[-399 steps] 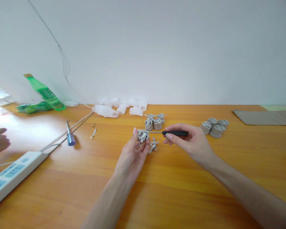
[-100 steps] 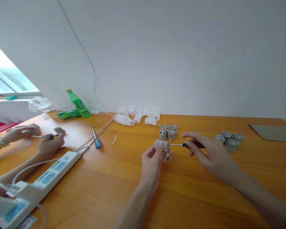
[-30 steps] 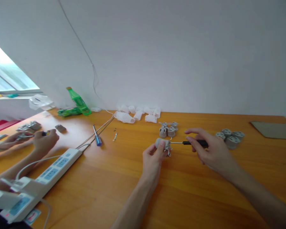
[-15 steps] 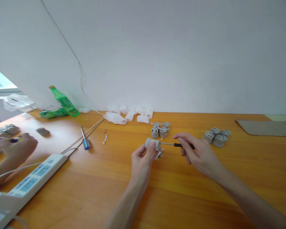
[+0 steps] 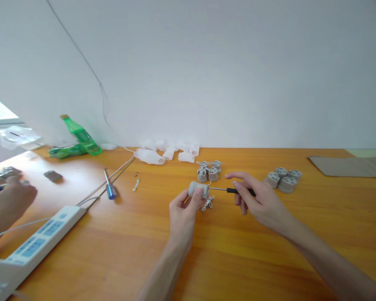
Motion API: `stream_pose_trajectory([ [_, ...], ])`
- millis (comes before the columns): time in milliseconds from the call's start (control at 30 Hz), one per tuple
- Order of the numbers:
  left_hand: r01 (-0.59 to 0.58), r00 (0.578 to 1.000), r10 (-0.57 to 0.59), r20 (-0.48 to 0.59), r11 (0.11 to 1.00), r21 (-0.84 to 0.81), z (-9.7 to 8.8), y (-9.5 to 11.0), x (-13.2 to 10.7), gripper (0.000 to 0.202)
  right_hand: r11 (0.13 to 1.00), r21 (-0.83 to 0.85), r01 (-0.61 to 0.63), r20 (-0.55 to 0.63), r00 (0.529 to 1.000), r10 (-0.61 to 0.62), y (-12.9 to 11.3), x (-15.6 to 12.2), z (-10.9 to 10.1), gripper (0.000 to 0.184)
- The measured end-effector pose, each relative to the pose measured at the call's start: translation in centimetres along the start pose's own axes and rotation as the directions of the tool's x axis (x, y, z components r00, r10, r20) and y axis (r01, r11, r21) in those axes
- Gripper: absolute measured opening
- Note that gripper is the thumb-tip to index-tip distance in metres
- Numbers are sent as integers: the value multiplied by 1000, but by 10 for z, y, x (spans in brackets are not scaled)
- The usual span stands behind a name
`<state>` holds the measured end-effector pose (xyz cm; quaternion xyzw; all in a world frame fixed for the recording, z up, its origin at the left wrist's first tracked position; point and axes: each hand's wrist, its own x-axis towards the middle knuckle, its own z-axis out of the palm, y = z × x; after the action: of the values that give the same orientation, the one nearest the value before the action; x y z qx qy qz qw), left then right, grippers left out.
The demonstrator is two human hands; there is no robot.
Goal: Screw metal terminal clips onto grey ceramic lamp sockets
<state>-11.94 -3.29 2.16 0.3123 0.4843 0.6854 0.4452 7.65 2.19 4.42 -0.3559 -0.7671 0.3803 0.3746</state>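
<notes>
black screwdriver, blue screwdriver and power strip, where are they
Black screwdriver (image 5: 231, 190), head view, front of its handle.
Blue screwdriver (image 5: 110, 190), head view, its handle.
Power strip (image 5: 33, 247), head view, a blue panel.

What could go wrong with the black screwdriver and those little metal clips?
The black screwdriver might slip off the socket and poke the left hand, whose thumb is near the tip. That hand could also bump the metal clips close by and scatter them.

grey cylinder (image 5: 193, 188) on its side, black-handled screwdriver (image 5: 231, 190) at its end
</notes>
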Motion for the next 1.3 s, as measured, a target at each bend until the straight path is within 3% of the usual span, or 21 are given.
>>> stream_pose_trajectory([
  [167,-10,1000,9,-7,1000,-28,0,0,1,36,986,-7,164,-35,986,-164,-4,2,-3,36],
  [367,-6,1000,6,11,1000,-11,0,-8,1,38,996,18,82,-94,992,-80,-4,1,-1,27],
  [500,8,999,-7,39,1000,-20,3,-9,-1,39,998,-57,9,-131,991,-16,-3,0,-5,29],
  [667,-15,998,13,54,999,41,5,-5,6,38,988,-105,115,-102,987,-125,-7,3,-11,31],
  [800,-20,994,8,112,994,103,3,-5,15,37,988,-156,25,-168,984,-51,-9,5,-8,35],
  [933,-3,997,2,72,1000,24,1,-4,17,37,977,-213,6,-178,983,-45,-7,8,-3,34],
  [1167,47,998,-43,48,994,-99,-6,-1,11,30,982,-51,181,-95,978,-185,-10,13,0,27],
  [1300,80,996,-72,61,987,-136,-4,-4,7,28,991,-99,89,-114,988,-100,-17,12,0,23],
])
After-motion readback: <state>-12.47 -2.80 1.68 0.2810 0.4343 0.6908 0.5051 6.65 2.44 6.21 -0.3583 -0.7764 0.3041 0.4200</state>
